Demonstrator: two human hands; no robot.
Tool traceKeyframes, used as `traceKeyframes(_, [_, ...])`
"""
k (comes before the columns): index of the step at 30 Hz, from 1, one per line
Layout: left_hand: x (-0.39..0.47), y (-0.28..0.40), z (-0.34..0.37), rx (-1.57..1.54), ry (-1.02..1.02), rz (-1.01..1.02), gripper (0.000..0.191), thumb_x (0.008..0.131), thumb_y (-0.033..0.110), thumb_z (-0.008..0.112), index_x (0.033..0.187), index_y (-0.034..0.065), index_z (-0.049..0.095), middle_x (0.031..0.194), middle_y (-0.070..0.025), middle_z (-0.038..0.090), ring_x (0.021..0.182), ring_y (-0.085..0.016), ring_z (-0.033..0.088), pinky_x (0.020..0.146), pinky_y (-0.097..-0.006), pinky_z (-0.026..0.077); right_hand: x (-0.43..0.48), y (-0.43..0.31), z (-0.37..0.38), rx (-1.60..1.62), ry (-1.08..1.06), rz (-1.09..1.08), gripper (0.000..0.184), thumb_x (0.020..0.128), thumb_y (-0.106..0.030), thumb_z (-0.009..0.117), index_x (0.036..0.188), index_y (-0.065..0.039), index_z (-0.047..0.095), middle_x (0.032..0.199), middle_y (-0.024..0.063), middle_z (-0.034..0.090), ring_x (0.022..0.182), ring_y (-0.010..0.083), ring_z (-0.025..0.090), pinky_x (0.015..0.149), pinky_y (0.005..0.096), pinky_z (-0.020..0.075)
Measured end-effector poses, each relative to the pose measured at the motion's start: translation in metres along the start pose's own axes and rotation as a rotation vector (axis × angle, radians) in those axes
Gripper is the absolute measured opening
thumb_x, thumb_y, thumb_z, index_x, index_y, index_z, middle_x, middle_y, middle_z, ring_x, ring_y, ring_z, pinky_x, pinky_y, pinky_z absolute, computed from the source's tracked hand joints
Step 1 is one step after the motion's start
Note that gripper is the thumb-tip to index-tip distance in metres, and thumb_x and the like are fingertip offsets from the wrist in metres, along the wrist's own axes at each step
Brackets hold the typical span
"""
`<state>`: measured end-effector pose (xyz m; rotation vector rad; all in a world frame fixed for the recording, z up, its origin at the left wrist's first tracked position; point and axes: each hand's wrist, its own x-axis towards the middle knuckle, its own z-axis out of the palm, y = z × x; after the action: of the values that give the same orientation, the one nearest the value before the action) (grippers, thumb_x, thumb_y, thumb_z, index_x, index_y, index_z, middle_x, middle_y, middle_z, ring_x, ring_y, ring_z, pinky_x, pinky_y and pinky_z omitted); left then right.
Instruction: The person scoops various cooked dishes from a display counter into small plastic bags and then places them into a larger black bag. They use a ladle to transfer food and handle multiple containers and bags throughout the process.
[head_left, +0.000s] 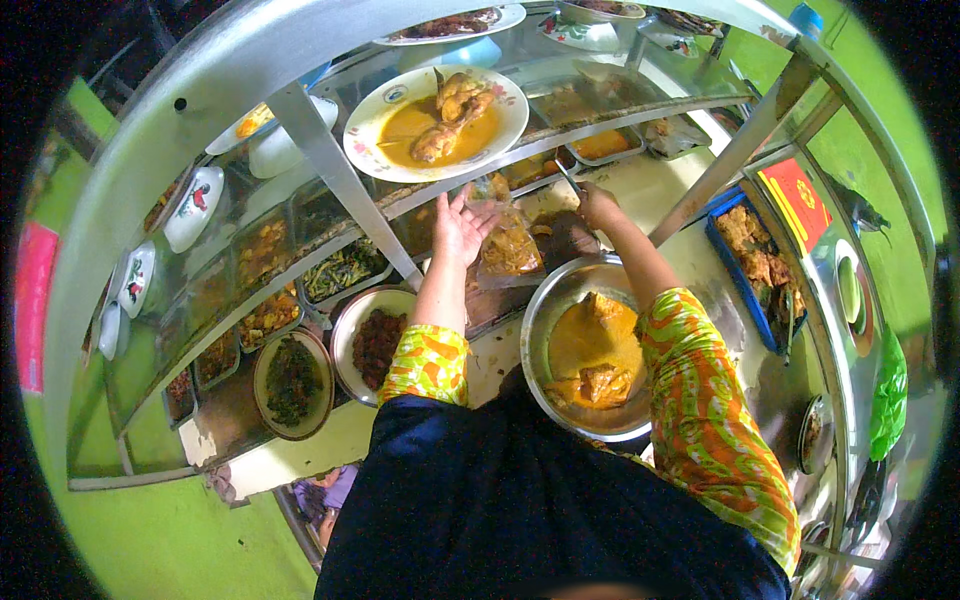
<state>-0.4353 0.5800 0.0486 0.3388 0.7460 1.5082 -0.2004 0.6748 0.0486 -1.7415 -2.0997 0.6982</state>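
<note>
My left hand (463, 229) is palm up with its fingers spread, at the neck of a clear plastic bag (511, 244) of yellowish food; whether the fingers grip the bag cannot be told. To the right, my right hand (598, 206) is closed around the handle of a metal utensil (568, 177), whose far end points toward a tray of food in sauce. Below my right hand stands a large steel bowl (531, 352) with pieces in yellow sauce. A flowered plate (360, 135) with meat in yellow sauce sits on the glass shelf above both hands.
Metal posts (337, 176) and a shelf edge (480, 172) frame the case. At left are a bowl of dark red food (339, 341), a bowl of greens (259, 367) and several trays. A blue tray (757, 322) of fried food lies right. Part of another person (327, 499) shows at lower left.
</note>
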Motion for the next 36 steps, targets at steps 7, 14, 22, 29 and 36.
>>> traceKeyframes(7, [-0.001,0.002,-0.011,-0.033,-0.008,-0.001,0.070,0.082,0.060,0.032,0.129,0.0077,0.028,0.094,-0.0204,0.052,0.092,-0.032,0.052,0.089,-0.0450,0.039,-0.004,-0.032,-0.008,-0.440,-0.174,-0.289,0.023,0.076,-0.016,0.051,0.093,-0.002,0.057,0.086,0.0193,0.060,0.080,0.0346,0.057,0.068,0.0417,0.0454])
traceKeyframes(14, [-0.003,0.000,-0.013,-0.032,-0.026,0.013,0.075,0.081,0.062,0.033,0.131,0.0068,0.026,0.094,-0.0193,0.051,0.094,-0.031,0.051,0.089,-0.0445,0.039,0.006,-0.033,-0.032,0.241,-0.480,-0.138,0.010,0.079,-0.011,0.049,0.075,-0.002,0.051,0.061,0.0064,0.049,0.048,0.0136,0.046,0.037,0.0259,0.0331])
traceKeyframes(22, [0.002,-0.006,-0.007,-0.023,-0.068,0.009,0.073,0.081,0.061,0.034,0.133,0.0099,0.024,0.103,-0.0206,0.049,0.096,-0.031,0.051,0.087,-0.0419,0.040,-0.033,-0.035,-0.056,0.216,-0.228,-0.229,0.012,0.076,-0.011,0.053,0.084,-0.002,0.055,0.064,0.0110,0.054,0.053,0.0219,0.052,0.046,0.0319,0.0435])
traceKeyframes(29, [0.012,-0.007,-0.003,-0.027,-0.063,0.003,0.070,0.083,0.059,0.030,0.131,0.0090,0.026,0.100,-0.0202,0.052,0.094,-0.030,0.052,0.086,-0.0421,0.041,-0.093,-0.047,-0.058,-0.049,-0.068,-0.441,0.031,0.086,-0.019,0.043,0.114,-0.006,0.047,0.085,0.0187,0.059,0.072,0.0300,0.057,0.063,0.0376,0.0452])
traceKeyframes(36, [-0.019,0.008,0.010,-0.050,-0.266,-0.062,0.071,0.083,0.059,0.031,0.128,0.0042,0.031,0.086,-0.0159,0.058,0.091,-0.028,0.055,0.086,-0.0431,0.041,-0.020,-0.019,-0.007,-0.193,-0.087,-0.113,0.044,0.084,-0.036,0.043,0.121,-0.012,0.042,0.102,0.0237,0.055,0.094,0.0389,0.052,0.082,0.0444,0.0410])
